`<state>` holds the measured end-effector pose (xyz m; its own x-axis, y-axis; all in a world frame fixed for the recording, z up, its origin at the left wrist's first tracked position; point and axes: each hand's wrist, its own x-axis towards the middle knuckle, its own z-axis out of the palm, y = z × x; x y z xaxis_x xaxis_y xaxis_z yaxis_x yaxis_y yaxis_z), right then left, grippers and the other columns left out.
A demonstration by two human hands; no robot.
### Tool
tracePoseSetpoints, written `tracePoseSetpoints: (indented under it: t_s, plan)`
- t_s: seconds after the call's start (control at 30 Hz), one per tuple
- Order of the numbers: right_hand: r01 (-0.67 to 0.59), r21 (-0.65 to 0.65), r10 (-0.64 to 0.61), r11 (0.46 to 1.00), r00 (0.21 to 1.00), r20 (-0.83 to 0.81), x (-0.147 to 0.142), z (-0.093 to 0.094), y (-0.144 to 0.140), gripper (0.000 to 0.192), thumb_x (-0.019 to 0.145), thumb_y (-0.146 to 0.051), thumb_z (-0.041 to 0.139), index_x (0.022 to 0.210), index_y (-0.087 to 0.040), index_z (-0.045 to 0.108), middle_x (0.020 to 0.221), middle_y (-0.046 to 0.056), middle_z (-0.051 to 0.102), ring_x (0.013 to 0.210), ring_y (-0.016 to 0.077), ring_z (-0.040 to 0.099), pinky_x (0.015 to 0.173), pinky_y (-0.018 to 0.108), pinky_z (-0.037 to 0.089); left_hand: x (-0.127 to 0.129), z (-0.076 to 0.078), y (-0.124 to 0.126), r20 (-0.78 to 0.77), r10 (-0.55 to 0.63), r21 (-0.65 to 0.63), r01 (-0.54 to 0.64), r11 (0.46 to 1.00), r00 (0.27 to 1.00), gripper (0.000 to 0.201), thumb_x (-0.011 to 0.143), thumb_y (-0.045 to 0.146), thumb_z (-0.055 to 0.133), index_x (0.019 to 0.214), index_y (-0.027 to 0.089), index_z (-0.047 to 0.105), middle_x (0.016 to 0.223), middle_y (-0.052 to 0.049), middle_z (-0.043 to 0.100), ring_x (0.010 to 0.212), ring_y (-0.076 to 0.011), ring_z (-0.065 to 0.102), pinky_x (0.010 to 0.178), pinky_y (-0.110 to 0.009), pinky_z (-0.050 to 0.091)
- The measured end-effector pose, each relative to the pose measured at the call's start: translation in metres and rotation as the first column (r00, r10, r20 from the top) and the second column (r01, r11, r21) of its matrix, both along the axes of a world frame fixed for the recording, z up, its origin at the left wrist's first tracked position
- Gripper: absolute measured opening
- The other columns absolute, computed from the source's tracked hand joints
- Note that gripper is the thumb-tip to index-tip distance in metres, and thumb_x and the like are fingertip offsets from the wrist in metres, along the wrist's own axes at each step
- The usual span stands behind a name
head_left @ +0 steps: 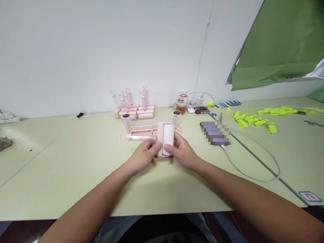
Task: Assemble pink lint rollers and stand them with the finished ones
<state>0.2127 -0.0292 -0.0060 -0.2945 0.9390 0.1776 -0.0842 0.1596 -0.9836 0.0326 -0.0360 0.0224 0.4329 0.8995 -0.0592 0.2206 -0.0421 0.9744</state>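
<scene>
Both arms reach forward, left hand and right hand closed, fingers curled.

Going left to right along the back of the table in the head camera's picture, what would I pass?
Small black clip → stack of pink lint rollers → brown bottle with white cap → white plug and charger → heap of yellow-green plastic pieces.

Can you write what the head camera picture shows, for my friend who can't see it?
Two bare hands, the left hand and the right hand, hold a pink lint roller with a white roll above a pale green table. Behind it stand more pink rollers, a small bottle, and yellow-green plastic pieces off to the right.
</scene>
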Motion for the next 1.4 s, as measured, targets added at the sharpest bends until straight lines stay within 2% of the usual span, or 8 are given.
tracePoseSetpoints:
  t_s: [0.1,0.17,0.23,0.3,0.33,0.53,0.8,1.4]
  plan:
    - [0.069,0.04,-0.07,0.997,0.997,0.016,0.005,0.0,0.003,0.044,0.08,-0.044,0.069,0.109,-0.02,0.046,0.083,0.0,0.056,0.056,0.0114,0.05,0.042,0.023,0.042,-0.014,0.024,-0.012,-0.433,-0.203,0.057,0.251,0.966,0.878,0.045,0.083,0.06,0.059,0.068,0.017,0.052,0.06,0.003,0.051,0.052,-0.0103,0.044,0.047,-0.023,0.033]
    - [0.004,0.06,-0.006,0.998,1.0,0.023,0.007,0.0,0.003,0.043,0.082,-0.039,0.068,0.114,-0.02,0.046,0.086,0.001,0.056,0.063,0.0123,0.052,0.052,0.024,0.045,-0.019,0.044,-0.016,-0.476,-0.049,0.319,0.224,0.921,0.878,0.041,0.088,0.054,0.054,0.068,0.018,0.05,0.062,0.002,0.049,0.056,-0.0111,0.043,0.051,-0.024,0.034]
    - [-0.114,0.095,0.109,0.989,0.993,0.052,0.009,0.0,0.0,0.045,0.083,-0.037,0.066,0.119,-0.019,0.046,0.093,0.003,0.057,0.074,0.0144,0.054,0.063,0.027,0.047,-0.021,0.063,-0.013,-0.437,0.099,0.586,0.2,0.785,0.894,0.028,0.089,0.045,0.056,0.081,0.019,0.056,0.079,-0.001,0.057,0.073,-0.0148,0.051,0.064,-0.026,0.041]
    - [-0.217,0.152,0.2,0.964,0.972,0.123,0.009,0.001,-0.004,0.045,0.084,-0.036,0.065,0.121,-0.018,0.048,0.097,0.003,0.056,0.079,0.0154,0.053,0.067,0.027,0.044,-0.021,0.075,-0.004,-0.471,0.089,0.673,0.292,0.68,0.878,0.023,0.086,0.04,0.062,0.097,0.02,0.057,0.099,-0.004,0.059,0.09,-0.0184,0.052,0.077,-0.03,0.043]
    - [-0.253,0.183,0.222,0.95,0.959,0.174,0.009,0.001,-0.006,0.044,0.084,-0.037,0.064,0.121,-0.018,0.049,0.097,0.003,0.056,0.079,0.0154,0.051,0.066,0.026,0.043,-0.022,0.079,0.002,-0.512,0.046,0.652,0.353,0.671,0.858,0.026,0.084,0.039,0.064,0.101,0.02,0.056,0.102,-0.005,0.058,0.091,-0.0186,0.052,0.078,-0.031,0.043]
    - [-0.287,0.293,0.146,0.912,0.895,0.422,0.009,0.003,-0.014,0.052,0.086,-0.05,0.058,0.125,-0.016,0.048,0.1,0.006,0.06,0.082,0.02,0.054,0.071,0.03,0.042,-0.021,0.078,0.027,-0.556,-0.219,0.367,0.473,0.801,0.802,0.036,0.073,0.041,0.074,0.088,0.021,0.047,0.078,0.003,0.047,0.067,-0.0117,0.042,0.057,-0.024,0.036]
    - [-0.133,0.285,-0.027,0.949,0.868,0.496,0.0,0.001,-0.015,0.048,0.088,-0.055,0.057,0.117,-0.018,0.052,0.102,0.008,0.066,0.086,0.0231,0.06,0.073,0.032,0.044,-0.02,0.076,0.039,-0.574,-0.302,0.233,0.506,0.83,0.761,0.044,0.069,0.041,0.077,0.078,0.022,0.038,0.069,0.006,0.042,0.06,-0.01,0.037,0.051,-0.023,0.03]
    - [0.003,0.434,-0.221,0.901,0.863,0.454,-0.011,-0.01,-0.024,0.043,0.09,-0.055,0.052,0.113,-0.019,0.049,0.097,0.01,0.066,0.082,0.0239,0.061,0.07,0.035,0.048,-0.02,0.079,0.037,-0.59,-0.335,0.303,0.586,0.752,0.735,0.042,0.07,0.042,0.076,0.08,0.021,0.04,0.071,0.005,0.045,0.061,-0.0107,0.038,0.051,-0.024,0.03]
